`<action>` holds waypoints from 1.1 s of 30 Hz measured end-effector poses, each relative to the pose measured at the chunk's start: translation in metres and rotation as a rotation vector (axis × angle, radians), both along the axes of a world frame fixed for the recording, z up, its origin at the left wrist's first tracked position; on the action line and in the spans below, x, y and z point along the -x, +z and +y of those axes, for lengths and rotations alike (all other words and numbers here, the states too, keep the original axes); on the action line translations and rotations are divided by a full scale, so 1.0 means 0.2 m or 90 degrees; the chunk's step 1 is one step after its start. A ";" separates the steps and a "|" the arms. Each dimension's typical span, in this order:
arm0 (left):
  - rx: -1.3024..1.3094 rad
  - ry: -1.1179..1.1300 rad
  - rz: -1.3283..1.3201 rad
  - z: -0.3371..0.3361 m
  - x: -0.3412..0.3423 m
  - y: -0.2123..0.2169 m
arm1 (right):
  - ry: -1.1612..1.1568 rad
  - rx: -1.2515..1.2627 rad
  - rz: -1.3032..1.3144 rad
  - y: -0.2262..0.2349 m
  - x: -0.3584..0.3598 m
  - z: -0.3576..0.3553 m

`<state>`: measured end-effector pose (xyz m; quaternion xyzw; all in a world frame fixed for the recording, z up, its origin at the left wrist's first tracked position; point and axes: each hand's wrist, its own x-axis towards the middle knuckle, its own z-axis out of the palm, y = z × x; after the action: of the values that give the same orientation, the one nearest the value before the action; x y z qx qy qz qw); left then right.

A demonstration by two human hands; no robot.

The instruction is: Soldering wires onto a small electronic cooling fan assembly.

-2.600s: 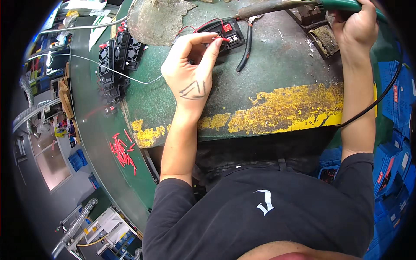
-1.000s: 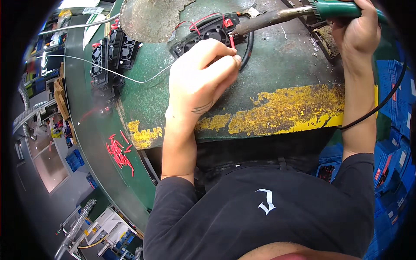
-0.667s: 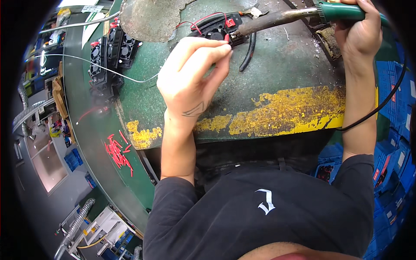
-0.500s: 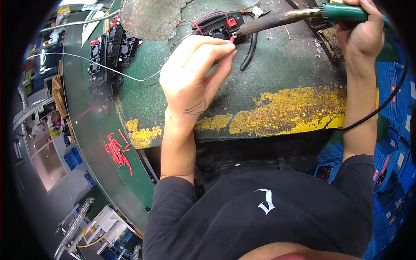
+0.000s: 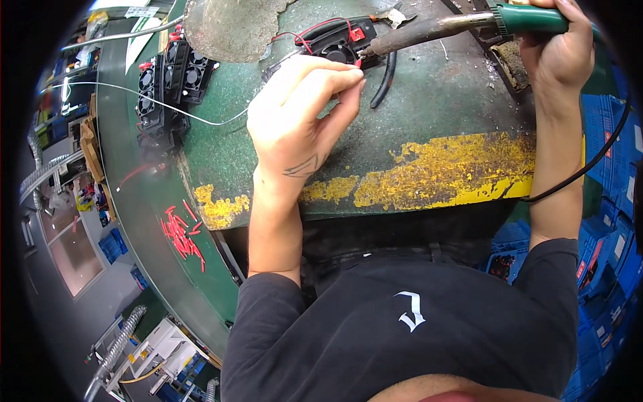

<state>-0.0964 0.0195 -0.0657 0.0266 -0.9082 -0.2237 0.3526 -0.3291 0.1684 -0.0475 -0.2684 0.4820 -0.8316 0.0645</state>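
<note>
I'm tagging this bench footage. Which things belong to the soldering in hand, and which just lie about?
In use:
left hand pinching the solder wire
right hand holding the soldering iron
small black fan with red leads

Lying about:
stacked black fans
loose black cable
blue crates

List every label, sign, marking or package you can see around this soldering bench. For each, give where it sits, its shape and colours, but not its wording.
White label: top left edge, small pale rectangle.
Red markings: on the green bench side, lower left, hand-painted strokes.
Yellow band: along the bench's near edge, worn, patchy paint.
Blue crates: far right, stacked plastic boxes.
White emblem: on the black shirt, small angular shape.
</note>
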 end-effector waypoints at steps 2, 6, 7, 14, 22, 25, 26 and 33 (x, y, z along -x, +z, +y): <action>-0.001 -0.009 0.008 0.00 0.02 0.00 | -0.007 -0.010 0.002 0.02 0.00 0.02; 0.005 -0.007 0.005 0.00 0.01 0.00 | -0.004 -0.026 0.006 0.00 0.00 0.01; 0.006 -0.005 0.005 0.00 0.01 0.00 | -0.003 -0.026 0.005 0.00 0.00 0.01; 0.006 0.000 0.004 0.00 0.01 -0.01 | -0.007 -0.004 -0.007 0.00 0.00 0.00; 0.000 0.009 0.006 0.01 0.01 -0.01 | -0.015 -0.010 -0.005 0.00 -0.01 0.00; -0.001 0.001 0.010 0.00 0.01 -0.03 | -0.016 -0.018 0.000 0.00 -0.01 0.00; 0.004 -0.008 0.009 0.00 0.02 -0.03 | -0.022 -0.020 -0.009 0.01 -0.01 0.00; -0.011 -0.001 -0.004 0.00 0.01 -0.03 | -0.007 -0.004 -0.028 0.00 -0.01 -0.01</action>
<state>-0.0979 0.0204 -0.0724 0.0299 -0.9074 -0.2320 0.3493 -0.3262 0.1666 -0.0477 -0.2475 0.4844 -0.8360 0.0714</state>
